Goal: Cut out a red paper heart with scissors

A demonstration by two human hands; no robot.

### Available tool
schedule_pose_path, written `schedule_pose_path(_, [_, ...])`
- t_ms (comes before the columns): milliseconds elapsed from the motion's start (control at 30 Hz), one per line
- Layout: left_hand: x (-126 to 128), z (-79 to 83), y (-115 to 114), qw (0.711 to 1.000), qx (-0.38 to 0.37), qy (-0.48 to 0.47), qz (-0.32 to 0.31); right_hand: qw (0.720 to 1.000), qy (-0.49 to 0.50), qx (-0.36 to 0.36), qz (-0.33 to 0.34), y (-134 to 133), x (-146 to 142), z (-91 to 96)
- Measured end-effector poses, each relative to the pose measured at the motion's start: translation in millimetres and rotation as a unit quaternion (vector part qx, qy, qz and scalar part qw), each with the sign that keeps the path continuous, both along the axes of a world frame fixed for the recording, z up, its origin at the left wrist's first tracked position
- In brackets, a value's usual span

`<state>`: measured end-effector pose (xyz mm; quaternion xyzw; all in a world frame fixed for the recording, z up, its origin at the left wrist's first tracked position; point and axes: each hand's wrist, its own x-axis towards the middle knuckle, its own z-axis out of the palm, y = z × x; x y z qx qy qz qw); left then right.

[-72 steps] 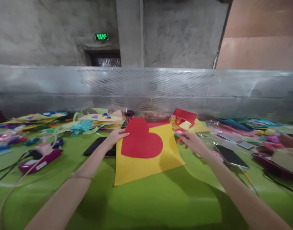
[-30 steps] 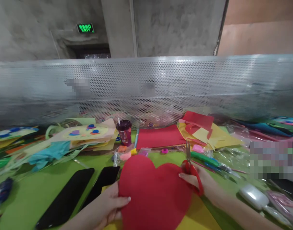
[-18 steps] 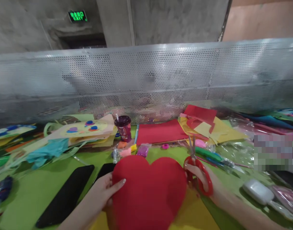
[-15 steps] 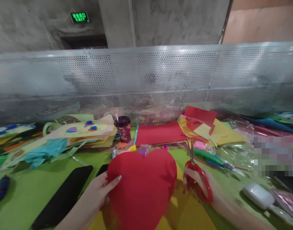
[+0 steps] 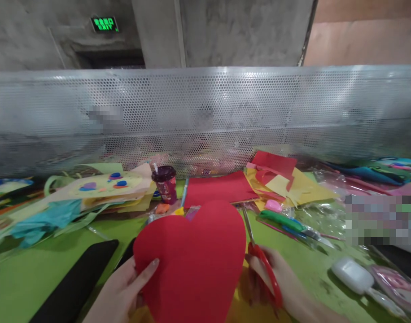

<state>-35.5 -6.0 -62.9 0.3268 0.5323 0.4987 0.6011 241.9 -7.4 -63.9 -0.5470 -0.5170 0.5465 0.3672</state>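
A large red paper heart (image 5: 192, 264) fills the lower middle of the view, tilted with its right lobe higher. My left hand (image 5: 131, 282) grips its left edge, thumb on the front face and fingers behind. My right hand (image 5: 269, 278) holds red-handled scissors (image 5: 266, 273) by their loops, blades pointing up and away. The scissors stand beside the heart's right edge, their blades close together. Whether the right fingertips touch the paper, I cannot tell. Beneath the heart lies yellow paper (image 5: 246, 309), mostly hidden.
On the green table (image 5: 313, 282) stand a purple cup (image 5: 165, 185) with a straw, red paper sheets (image 5: 219, 188), green-handled scissors (image 5: 286, 222) and a white case (image 5: 352, 274). A long black object (image 5: 77, 278) lies at left, near paper crafts (image 5: 107, 185). Perforated metal (image 5: 205, 98) borders the back.
The heart has tilted and shifted slightly left, its right lobe rising. My right hand has brought the scissors left, closer to the heart's edge. The whole view has shifted a little.
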Motion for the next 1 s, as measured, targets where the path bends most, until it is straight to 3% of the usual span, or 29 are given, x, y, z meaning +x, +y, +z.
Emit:
schedule_pose_path(167, [5, 1.5, -6, 1.000, 0.003, 0.001, 0.016, 1.000, 0.024, 0.008, 0.009, -1, 2, -5.3])
schedule_pose_path(467, [4, 2.1, -5, 1.000, -0.010, 0.001, 0.003, 1.000, 0.011, 0.006, 0.019, -4, 0, 4.9])
schedule_pose_path(1000, [6, -3.8, -2, 0.999, 0.035, -0.040, 0.006, 1.000, 0.010, 0.012, 0.026, -4, 0, 1.9])
